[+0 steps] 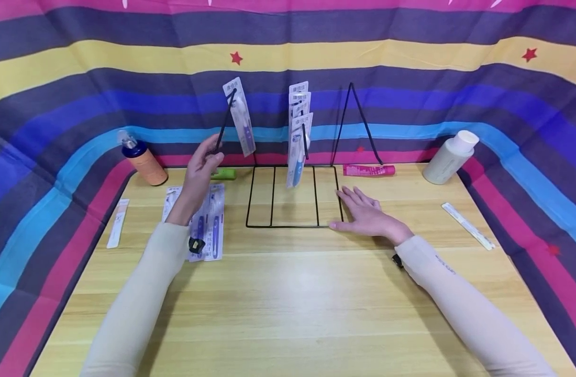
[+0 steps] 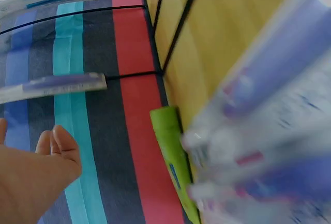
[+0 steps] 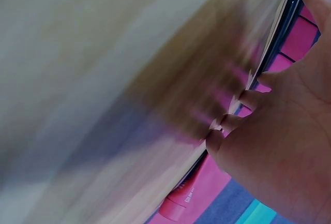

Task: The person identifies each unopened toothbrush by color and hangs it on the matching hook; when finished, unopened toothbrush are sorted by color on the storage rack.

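Note:
A black wire rack (image 1: 295, 226) stands on the table with its prongs raised. My left hand (image 1: 200, 170) is lifted beside the front of the left prong (image 1: 225, 121), fingers loosely bent; whether it touches the wire is unclear. From that prong hangs a packaged toothbrush (image 1: 243, 118), seen edge-on above the fingers in the left wrist view. Several packaged toothbrushes (image 1: 298, 152) hang on the middle prong. The right prong (image 1: 363, 118) is bare. My right hand (image 1: 363, 213) rests at the right side of the rack's base, fingers spread, fingertips near the wire.
More packaged toothbrushes (image 1: 216, 230) lie under the left forearm. A green tube (image 1: 223, 174) and a pink tube (image 1: 369, 170) lie at the back. Bottles stand at the far left (image 1: 146, 162) and far right (image 1: 450, 157). Slim packets (image 1: 117, 224) (image 1: 468, 226) lie near both sides.

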The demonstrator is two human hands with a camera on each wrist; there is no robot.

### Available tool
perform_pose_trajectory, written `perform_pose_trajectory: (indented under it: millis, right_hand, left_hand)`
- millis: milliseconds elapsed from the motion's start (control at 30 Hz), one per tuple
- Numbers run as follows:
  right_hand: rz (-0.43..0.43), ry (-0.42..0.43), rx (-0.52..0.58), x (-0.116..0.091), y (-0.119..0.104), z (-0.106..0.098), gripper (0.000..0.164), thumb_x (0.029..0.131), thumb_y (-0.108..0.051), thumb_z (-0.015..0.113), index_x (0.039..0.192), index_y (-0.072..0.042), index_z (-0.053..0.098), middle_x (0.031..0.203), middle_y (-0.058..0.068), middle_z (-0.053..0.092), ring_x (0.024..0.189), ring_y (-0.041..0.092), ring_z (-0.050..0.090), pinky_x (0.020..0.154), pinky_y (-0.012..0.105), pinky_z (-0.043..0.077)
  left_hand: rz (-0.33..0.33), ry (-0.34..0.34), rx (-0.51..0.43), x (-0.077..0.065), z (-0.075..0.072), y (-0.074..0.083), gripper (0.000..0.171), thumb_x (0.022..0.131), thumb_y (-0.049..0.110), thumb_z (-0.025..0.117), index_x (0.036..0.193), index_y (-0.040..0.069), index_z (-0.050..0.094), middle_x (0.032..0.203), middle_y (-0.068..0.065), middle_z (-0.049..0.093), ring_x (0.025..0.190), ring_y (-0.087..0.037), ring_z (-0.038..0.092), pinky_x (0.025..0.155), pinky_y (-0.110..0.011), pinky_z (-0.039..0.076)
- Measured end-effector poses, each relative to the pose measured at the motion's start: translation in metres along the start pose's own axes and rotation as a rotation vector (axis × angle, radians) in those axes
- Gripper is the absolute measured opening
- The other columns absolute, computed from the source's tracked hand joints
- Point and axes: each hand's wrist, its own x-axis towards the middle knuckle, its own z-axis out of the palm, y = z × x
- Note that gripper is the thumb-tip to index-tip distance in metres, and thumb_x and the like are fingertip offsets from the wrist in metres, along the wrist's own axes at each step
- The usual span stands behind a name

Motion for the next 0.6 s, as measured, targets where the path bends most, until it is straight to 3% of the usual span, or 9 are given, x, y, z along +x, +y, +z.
perform_pose_trajectory:
  millis: [100,367,467,600]
  right_hand:
    - [-0.003,0.0,-0.005,0.001,0.001,0.001,0.111,0.1,-0.074,0.062,0.177,-0.012,0.012,0.182,0.013,0.002,0.165,0.042,-0.006,0.122,0.077,0.004]
    - [-0.005,0.002,0.0,0.0,0.0,0.002,0.11,0.101,-0.072,0.063,0.177,-0.013,0.011,0.182,0.014,0.003,0.165,0.043,-0.005,0.122,0.077,0.003]
    - [-0.003,0.004,-0.001,-0.001,-0.001,0.001,0.109,0.101,-0.071,0.063,0.177,-0.013,0.011,0.182,0.014,0.003,0.165,0.043,-0.005,0.122,0.077,0.003]
    - [-0.005,0.004,-0.003,-0.001,-0.001,0.0,0.108,0.101,-0.07,0.063,0.177,-0.013,0.011,0.182,0.014,0.003,0.165,0.044,-0.004,0.122,0.077,0.003]
  left_hand:
    - [-0.009,0.036,0.042,-0.014,-0.012,-0.003,0.051,0.114,0.022,0.056,0.165,0.019,0.051,0.153,-0.016,0.054,0.122,-0.016,0.054,0.094,-0.029,0.045]
    - [-0.103,0.129,0.192,-0.065,-0.053,-0.011,0.052,0.114,0.02,0.06,0.165,0.016,0.05,0.137,0.0,0.064,0.121,-0.008,0.057,0.1,-0.024,0.044]
    - [-0.192,0.171,0.257,-0.083,-0.07,-0.016,0.052,0.114,0.022,0.06,0.165,0.018,0.05,0.14,-0.007,0.062,0.12,-0.008,0.055,0.099,-0.023,0.04]
    - [-0.383,0.193,0.308,-0.102,-0.089,-0.022,0.055,0.113,0.025,0.06,0.166,0.024,0.048,0.152,-0.017,0.052,0.125,-0.014,0.049,0.098,-0.027,0.04]
